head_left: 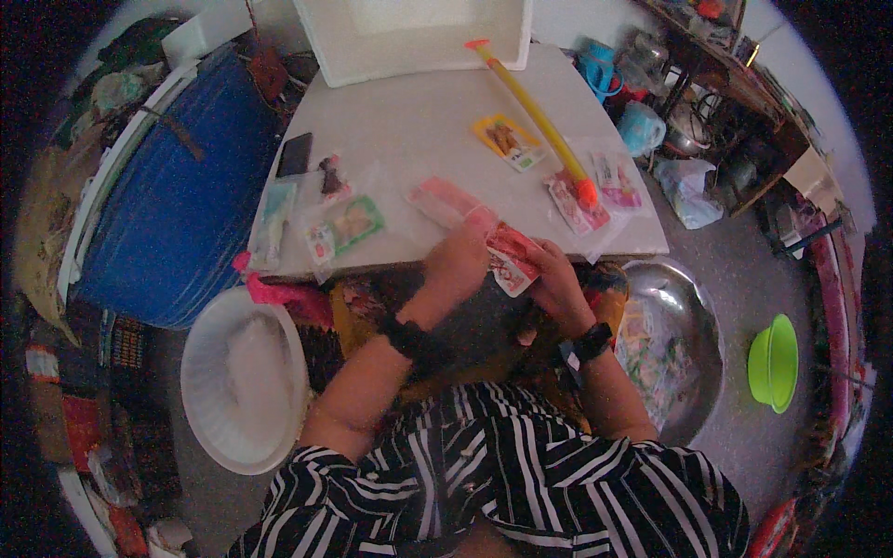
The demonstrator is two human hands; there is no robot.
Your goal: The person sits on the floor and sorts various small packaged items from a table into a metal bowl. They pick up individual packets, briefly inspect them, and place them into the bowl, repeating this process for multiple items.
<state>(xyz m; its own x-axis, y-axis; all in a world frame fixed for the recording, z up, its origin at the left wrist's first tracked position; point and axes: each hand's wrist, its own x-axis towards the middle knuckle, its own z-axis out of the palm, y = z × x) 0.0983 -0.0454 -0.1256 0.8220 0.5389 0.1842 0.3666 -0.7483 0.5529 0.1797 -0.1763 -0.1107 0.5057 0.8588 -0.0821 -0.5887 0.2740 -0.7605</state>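
At the table's near edge, my left hand (458,263) is closed, its fingertips pinching the end of a pinkish clear plastic sleeve (445,197) that lies out across the tabletop. My right hand (558,286) is closed around the edge of a red and white food packet (512,267). Both hands nearly meet at the packet's upper end; whether it is partly inside the sleeve, I cannot tell. Beyond my right hand lie another red and white packet (579,206) and a long yellow tube with orange ends (539,116).
On the white table (409,121) are a yellow packet (508,142), a green-edged packet (346,228), a dark phone (295,155) and a foam box (419,42). A white basin (200,381) stands left; a metal basin with packets (702,372) and a green bowl (774,363) stand right.
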